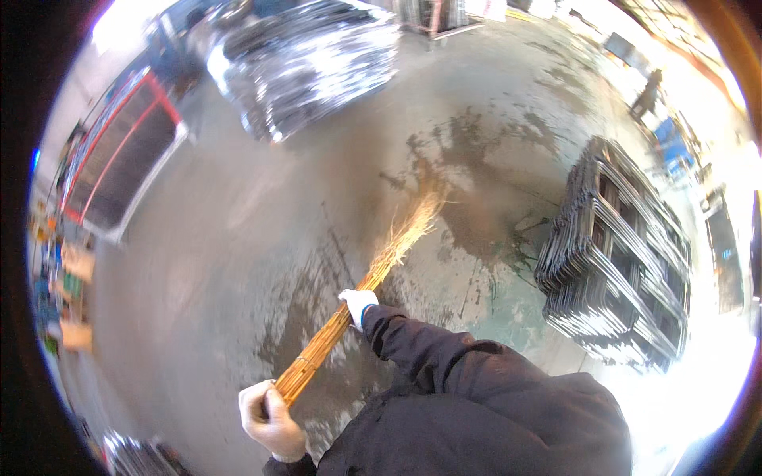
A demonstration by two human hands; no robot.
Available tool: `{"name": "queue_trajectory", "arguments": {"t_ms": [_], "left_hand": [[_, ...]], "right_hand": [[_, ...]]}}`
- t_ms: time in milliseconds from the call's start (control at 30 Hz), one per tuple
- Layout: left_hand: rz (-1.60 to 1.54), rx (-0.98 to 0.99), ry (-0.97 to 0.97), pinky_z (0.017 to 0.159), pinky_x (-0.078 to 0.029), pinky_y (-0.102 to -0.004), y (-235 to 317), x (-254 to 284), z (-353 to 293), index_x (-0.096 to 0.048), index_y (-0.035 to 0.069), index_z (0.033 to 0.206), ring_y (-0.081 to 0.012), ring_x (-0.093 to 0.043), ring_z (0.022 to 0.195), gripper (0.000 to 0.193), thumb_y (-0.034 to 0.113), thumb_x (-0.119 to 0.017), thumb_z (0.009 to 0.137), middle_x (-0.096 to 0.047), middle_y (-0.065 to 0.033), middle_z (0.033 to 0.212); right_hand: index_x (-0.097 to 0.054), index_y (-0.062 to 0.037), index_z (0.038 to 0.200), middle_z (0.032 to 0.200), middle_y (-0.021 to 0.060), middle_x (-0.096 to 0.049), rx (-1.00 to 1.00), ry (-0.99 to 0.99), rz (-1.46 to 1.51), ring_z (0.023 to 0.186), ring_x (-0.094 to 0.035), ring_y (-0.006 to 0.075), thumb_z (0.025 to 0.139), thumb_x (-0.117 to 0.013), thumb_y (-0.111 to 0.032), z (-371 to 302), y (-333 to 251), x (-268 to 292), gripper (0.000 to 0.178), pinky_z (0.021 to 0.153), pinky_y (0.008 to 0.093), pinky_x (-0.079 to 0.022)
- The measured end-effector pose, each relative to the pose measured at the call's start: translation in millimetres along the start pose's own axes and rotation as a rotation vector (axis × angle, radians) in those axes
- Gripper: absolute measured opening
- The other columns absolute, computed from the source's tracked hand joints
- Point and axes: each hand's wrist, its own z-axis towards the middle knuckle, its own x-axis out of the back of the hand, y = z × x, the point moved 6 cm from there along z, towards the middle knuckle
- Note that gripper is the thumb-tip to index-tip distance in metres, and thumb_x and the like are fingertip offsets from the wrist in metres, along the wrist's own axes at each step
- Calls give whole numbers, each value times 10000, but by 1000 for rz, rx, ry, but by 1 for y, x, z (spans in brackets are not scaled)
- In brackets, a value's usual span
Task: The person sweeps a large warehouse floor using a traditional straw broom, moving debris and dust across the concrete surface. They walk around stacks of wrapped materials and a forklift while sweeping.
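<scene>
A long straw broom [327, 339], a bound bundle of yellow-brown stalks, slants from lower left up to the middle. Its frayed bristle end [418, 220] points away from me over the dark-stained floor. My left hand [272, 420], in a white glove, is closed around the near end. Farther along the bundle, my right hand [359, 306], gloved in white too, grips it about midway. Dark sleeves cover both arms. Whether the bristles touch the floor I cannot tell.
Wet-looking dark patches [492, 174] mark the grey floor. Stacked metal frames [615, 254] stand at the right. A shiny, blurred pile [309, 63] sits at the far left of centre. A red-edged rack [127, 155] is on the left, with cardboard boxes [77, 333] nearer.
</scene>
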Motion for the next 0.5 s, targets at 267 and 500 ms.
{"name": "queue_trajectory", "arguments": {"t_ms": [267,500], "left_hand": [[-448,165,-83,930,-540,-375,91,-171,188,-687,12,1113,-225,-673,972,159,111,-623,1006,-691,-98,1013],[-849,63,-609,832,-563,-366,150,-340,335,-653,30,951,-238,-654,870,183,32,-697,773,-652,-102,902]], "right_hand": [[-643,-65,1169,1095,102,-686,57,7,1145,1067,-718,307,1041,-738,-140,5,-192,117,177,1045,527,-643],[-559,23,1207,1175,197,-696,-14,54,1638,1161,-705,369,1034,-660,-196,12,-251,177,297,1104,518,-589]]}}
